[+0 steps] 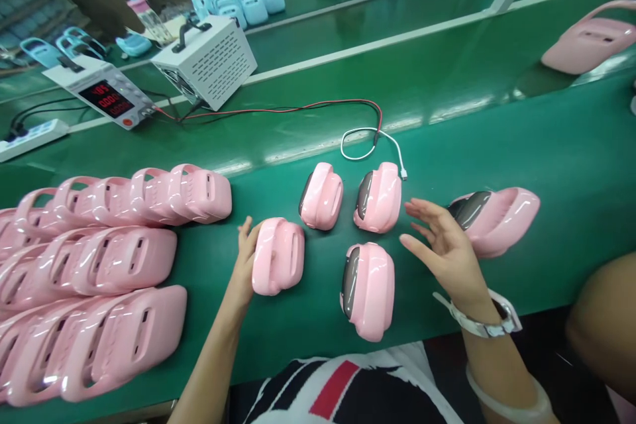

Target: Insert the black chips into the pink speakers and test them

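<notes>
Left hand [244,258] clamps a pink case [278,256]; right hand [444,248] hovers, fingers apart, empty. Its sweep could knock the near case [368,289] off the belt [546,146].

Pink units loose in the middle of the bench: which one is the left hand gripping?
The leftmost loose unit, under the left hand, whose fingers curl over its edge. The other loose units lie untouched; the right hand is open.
</notes>
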{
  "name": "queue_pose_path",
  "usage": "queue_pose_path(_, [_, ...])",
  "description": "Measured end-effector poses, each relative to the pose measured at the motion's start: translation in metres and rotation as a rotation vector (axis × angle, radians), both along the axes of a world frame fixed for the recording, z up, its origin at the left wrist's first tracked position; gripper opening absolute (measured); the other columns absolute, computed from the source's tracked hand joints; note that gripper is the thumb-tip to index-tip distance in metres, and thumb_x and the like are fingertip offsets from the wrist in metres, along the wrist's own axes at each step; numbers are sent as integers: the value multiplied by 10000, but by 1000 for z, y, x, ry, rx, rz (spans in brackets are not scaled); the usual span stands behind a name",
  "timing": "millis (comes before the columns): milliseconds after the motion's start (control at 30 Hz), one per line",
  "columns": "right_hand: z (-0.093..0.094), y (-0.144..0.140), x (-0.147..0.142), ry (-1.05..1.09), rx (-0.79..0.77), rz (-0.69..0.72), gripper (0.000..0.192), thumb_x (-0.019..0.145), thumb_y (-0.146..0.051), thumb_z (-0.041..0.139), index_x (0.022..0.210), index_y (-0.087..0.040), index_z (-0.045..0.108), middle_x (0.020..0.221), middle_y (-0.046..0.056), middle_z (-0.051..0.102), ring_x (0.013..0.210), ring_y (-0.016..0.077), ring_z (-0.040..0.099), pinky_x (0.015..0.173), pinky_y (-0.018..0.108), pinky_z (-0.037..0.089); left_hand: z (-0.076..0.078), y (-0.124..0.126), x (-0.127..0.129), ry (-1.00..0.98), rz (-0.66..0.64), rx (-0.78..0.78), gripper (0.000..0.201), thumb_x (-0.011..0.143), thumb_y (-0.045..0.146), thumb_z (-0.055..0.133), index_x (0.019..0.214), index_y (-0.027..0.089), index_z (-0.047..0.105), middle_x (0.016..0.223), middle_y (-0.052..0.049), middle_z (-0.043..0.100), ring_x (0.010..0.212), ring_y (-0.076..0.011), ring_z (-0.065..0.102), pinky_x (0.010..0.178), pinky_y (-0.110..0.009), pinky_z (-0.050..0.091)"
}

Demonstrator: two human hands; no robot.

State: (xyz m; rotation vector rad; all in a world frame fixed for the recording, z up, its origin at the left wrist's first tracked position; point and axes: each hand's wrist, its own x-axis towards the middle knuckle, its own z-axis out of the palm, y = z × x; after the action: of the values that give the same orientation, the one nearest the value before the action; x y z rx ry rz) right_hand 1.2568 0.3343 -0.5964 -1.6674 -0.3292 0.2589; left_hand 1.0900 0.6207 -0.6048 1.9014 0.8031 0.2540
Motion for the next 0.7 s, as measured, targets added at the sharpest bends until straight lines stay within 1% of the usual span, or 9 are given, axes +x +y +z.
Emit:
queue_pose_path(67, [6,9,15,-12,-73,29,713,692,-397,809,1323,-314,487,1455,81,457,1356,315,409,1110,538,354,-4,5,-2,11,19,-27,587,702,441,655,1259,265,601,1556,-31,351,1503,-320,8,1225,-488,4])
queue_pose_path(100, [9,14,21,-3,-76,61,806,654,-387,834,1359,-323,448,1500,72,402,1386,313,365,1130,532,325,-4,6,-3,5,12,-77,598,700,435,660,1269,264,594,1561,-29,340,1504,-308,-11,1225,-483,-16])
queue_pose_path(167, [11,20,33,58,9,142,898,614,-376,853,1390,-340,403,1534,57,357,1422,297,313,1154,507,295,-3,6,-3,-6,6,-150,602,725,424,640,1299,254,572,1556,-36,350,1506,-294,16,1227,-479,-4])
queue_pose_path(233, [9,25,41,153,157,169,807,654,-409,810,1362,-347,430,1519,47,386,1427,276,314,1159,487,295,1,3,-3,-14,5,-176,585,752,400,626,1314,248,561,1550,-36,361,1505,-288,60,1231,-468,9])
queue_pose_path(333, [-1,33,47,239,278,92,589,728,-412,740,1267,-326,520,1470,38,458,1401,254,364,1164,461,287,9,-5,0,-47,-11,-170,548,764,385,634,1292,249,580,1515,-24,425,1498,-287,124,1236,-438,8])
queue_pose_path(433, [-15,38,48,196,287,53,547,707,-340,772,1212,-304,565,1391,30,535,1333,244,444,1151,441,300,16,-10,3,-56,-19,-152,521,754,375,648,1260,256,607,1467,-4,490,1496,-272,138,1237,-399,1])
queue_pose_path(533, [-25,39,45,140,299,-3,522,703,-319,788,1185,-304,589,1310,15,583,1261,229,499,1120,419,333,21,-10,4,-30,1,-154,530,729,355,656,1248,258,620,1458,5,501,1501,-269,112,1236,-387,5])
queue_pose_path(600, [-28,38,44,130,300,-29,529,688,-313,810,1174,-304,602,1279,10,598,1236,220,514,1112,403,339,21,-9,5,-17,18,-171,556,707,351,660,1251,250,620,1468,-4,489,1500,-285,106,1235,-404,17])
queue_pose_path(700, [-26,37,42,155,344,-49,493,704,-372,807,1158,-304,625,1250,8,617,1219,214,527,1110,400,340,21,-10,5,-3,34,-215,621,679,348,666,1283,223,595,1494,-37,454,1483,-328,166,1229,-454,73])
